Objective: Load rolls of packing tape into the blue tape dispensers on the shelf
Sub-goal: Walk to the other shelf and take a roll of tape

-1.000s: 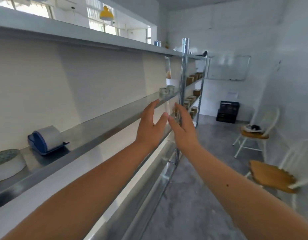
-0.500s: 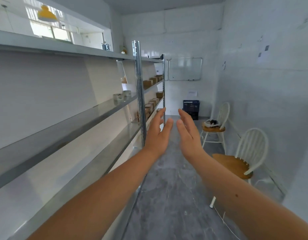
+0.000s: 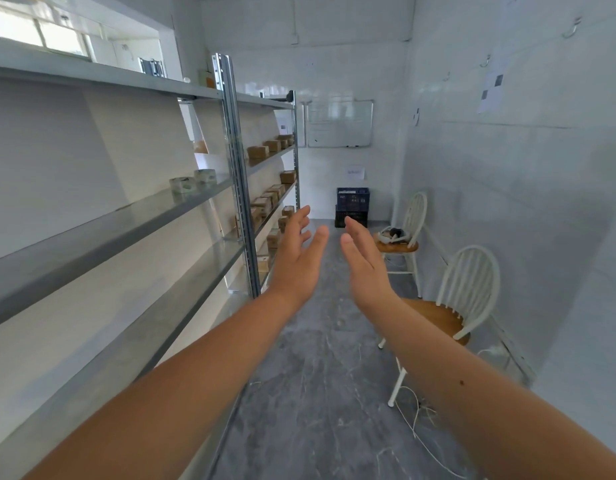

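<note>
Head view: both forearms run off the bottom edge, so elbows and body are cut off. No blue dispenser shows in this picture. The only tape in sight is two tape rolls [image 3: 193,181] far along the middle shelf [image 3: 102,225] at about 10 o'clock from the hands; they are small and pale, and their detail is hard to make out. Small brown boxes [image 3: 270,146] on the farther shelf bays are blurred too.

The left hand [image 3: 297,258] and the right hand [image 3: 363,266] are raised side by side at mid-frame, palms turned toward each other, fingers spread loose and straight, holding nothing, with a narrow gap between them.

The room is narrow with white walls and a grey mottled floor [image 3: 320,393]. Metal shelving fills the 9 o'clock side, with a steel upright [image 3: 239,188] just left of the left hand. At 3 o'clock stand two white chairs, the nearer chair [image 3: 448,306] just beyond the right forearm. A dark crate [image 3: 352,206] sits against the end wall at 12 o'clock, under a whiteboard [image 3: 339,123].

The aisle between the shelf edges and the chairs lies open down the middle.
</note>
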Demonstrator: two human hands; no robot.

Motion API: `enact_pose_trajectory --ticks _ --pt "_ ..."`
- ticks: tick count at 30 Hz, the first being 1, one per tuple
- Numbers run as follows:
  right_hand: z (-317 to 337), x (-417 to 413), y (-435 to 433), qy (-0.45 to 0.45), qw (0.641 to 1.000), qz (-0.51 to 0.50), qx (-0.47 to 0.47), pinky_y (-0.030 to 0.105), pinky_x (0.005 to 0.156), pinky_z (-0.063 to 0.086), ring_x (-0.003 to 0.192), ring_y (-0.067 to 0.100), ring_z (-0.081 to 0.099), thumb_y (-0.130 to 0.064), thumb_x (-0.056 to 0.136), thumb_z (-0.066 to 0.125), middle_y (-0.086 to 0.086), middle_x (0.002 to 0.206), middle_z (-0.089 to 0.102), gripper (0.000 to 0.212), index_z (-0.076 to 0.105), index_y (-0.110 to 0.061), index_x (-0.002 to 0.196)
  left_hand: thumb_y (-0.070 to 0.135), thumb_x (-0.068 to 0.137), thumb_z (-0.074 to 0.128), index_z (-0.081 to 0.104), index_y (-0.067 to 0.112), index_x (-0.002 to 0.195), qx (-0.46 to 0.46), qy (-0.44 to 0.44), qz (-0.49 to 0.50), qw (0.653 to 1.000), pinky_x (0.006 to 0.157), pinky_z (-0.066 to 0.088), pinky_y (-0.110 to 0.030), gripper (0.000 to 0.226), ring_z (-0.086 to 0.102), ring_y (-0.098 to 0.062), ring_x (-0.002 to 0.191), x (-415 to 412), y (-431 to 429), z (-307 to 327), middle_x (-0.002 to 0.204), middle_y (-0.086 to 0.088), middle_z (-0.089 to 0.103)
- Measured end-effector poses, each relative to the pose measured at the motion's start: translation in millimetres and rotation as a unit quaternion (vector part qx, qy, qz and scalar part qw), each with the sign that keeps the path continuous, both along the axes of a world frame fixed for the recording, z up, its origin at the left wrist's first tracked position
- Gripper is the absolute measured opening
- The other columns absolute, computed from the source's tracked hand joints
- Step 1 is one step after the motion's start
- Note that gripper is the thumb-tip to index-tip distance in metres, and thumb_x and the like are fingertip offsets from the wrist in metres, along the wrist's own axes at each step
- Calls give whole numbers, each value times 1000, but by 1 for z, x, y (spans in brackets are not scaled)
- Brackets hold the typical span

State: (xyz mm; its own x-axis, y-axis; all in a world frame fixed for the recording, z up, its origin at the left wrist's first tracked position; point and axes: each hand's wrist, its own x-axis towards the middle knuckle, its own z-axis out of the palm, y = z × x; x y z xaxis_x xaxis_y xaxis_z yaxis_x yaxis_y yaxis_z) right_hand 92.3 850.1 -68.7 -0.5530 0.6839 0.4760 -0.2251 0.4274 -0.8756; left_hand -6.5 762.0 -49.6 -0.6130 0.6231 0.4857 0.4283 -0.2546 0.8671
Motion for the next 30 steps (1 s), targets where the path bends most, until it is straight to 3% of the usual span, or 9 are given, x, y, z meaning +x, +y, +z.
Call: enact_pose_trajectory --ticks 4,6,10,13,21,26,30 --pt "-5 -20 23 -8 1000 0 -2 5 93 32 122 -28 38 -70 94 41 -19 161 41 70 39 -40 156 51 102 52 36 40 155 -1 -13 -5 1000 104 36 -24 57 46 0 131 -22 20 -11 158 7 41" --pt "-7 -33 35 -13 1000 0 -7 6 94 33 123 -26 39 -64 99 42 -17 161 42 63 40 -38 156 52 101 51 35 39 156 -2 -17 -14 1000 100 37 -20 59 44 8 128 -37 31 -13 158 5 40" --pt "-6 -65 65 -19 1000 -5 -15 6 95 32 126 -20 42 -61 99 44 -18 160 43 60 41 -39 155 60 95 51 34 42 154 -6 -16 -36 999 115 38 -36 65 44 -8 138 -71 61 -11 159 5 40" --pt "-1 -97 95 -19 1000 -5 -12 10 100 32 139 -5 42 -60 99 44 -17 161 43 60 41 -38 155 68 89 50 35 44 153 -9 -12 -45 999 117 37 -39 70 42 -7 140 -106 92 -6 159 8 40" --pt "14 -203 175 -7 999 -31 -22 30 119 33 146 6 42 -62 99 36 -12 159 45 64 42 -35 156 74 84 51 39 52 144 -20 -9 -56 998 118 39 -42 65 43 -7 140 -212 184 7 151 18 44" --pt "8 -249 218 -1 998 -49 -30 31 120 33 145 2 42 -65 97 39 -15 158 46 66 42 -36 156 75 84 52 40 69 129 -36 -3 -76 996 116 40 -42 48 45 2 132 -267 230 7 131 43 42" --pt "4 -271 252 -10 998 -51 -31 16 106 34 132 -20 41 -70 93 41 -24 152 47 65 43 -43 152 72 84 52 40 52 145 -27 -10 -68 997 113 38 -36 65 43 -2 135 -292 264 4 131 44 40"
